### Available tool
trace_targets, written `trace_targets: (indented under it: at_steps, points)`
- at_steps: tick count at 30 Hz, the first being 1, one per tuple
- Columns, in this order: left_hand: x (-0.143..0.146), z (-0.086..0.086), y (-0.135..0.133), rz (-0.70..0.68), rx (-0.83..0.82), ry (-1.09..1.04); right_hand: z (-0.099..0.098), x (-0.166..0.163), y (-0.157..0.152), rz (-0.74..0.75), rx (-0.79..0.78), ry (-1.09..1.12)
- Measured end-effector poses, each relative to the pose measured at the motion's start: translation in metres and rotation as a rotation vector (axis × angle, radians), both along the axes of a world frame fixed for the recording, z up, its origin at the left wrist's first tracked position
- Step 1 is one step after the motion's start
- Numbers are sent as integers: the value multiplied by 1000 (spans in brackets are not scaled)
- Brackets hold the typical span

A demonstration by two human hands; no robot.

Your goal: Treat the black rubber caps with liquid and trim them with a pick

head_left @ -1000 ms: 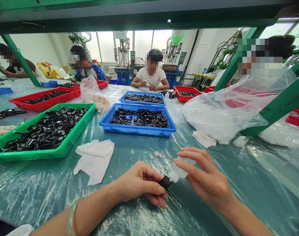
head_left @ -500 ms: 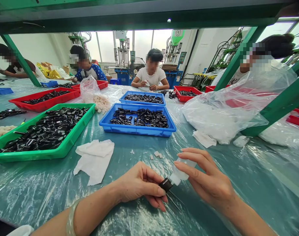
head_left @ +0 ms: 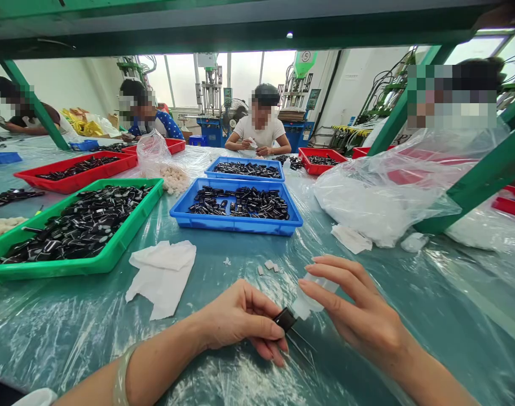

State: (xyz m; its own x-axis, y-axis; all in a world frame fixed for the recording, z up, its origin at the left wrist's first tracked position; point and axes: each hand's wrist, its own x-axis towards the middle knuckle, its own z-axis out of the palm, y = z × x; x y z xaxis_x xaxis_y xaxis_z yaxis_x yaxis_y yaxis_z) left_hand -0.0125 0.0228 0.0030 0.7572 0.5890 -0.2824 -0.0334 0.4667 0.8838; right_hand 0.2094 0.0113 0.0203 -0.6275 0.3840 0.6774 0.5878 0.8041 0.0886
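My left hand (head_left: 251, 324) pinches a small black glossy rectangular piece (head_left: 285, 319) between thumb and fingers. Thin straight metal wires (head_left: 302, 345) extend below and to the right of it; whether they join the piece I cannot tell. My right hand (head_left: 362, 313) curls round a translucent white squeeze bottle (head_left: 322, 283), tilted so that its nozzle end meets or nearly meets the black piece's upper right edge. Just beyond my hands lie several small white bits (head_left: 271, 265). A crumpled white cloth or tissue (head_left: 166, 276) rests left of them.
Ahead, blue trays (head_left: 236, 224) hold many black pieces, as do a green tray (head_left: 113, 248) and a red tray (head_left: 75, 183) to the left. A large clear plastic bag (head_left: 379, 197) bulges at right beside a green frame leg (head_left: 485, 175). Several people sit around the plastic-covered table.
Both hands hold nearly the same pose, the bottle still against or close to the black piece. The view has shifted very slightly. At right, a person's head has moved a little.
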Motion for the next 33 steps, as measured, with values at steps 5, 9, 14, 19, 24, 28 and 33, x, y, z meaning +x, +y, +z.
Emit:
trace_targets:
  at_steps: [5, 9, 14, 19, 24, 28, 33]
  points:
    - [1, 0, -1, -6, 2, -8, -2, 0, -1, -11, 19, -9]
    - [1, -1, -1, -8, -6, -5, -3, 0, -1, -20, 28, -8]
    - [1, -1, -2, -10, -25, 1, -4, -2, -2, -57, 55, -5]
    - [2, -1, -2, -17, -32, 1, -8, -2, -2, -92, 75, 25]
    - [2, -1, -2, -23, -28, 4, -7, -7, -1, -98, 90, 52]
    - [2, 0, -2, -24, -29, -2, -3, -12, -1, -95, 61, 90]
    - [1, 1, -2, -23, -39, -17, 0, -14, 0, -75, 34, 131]
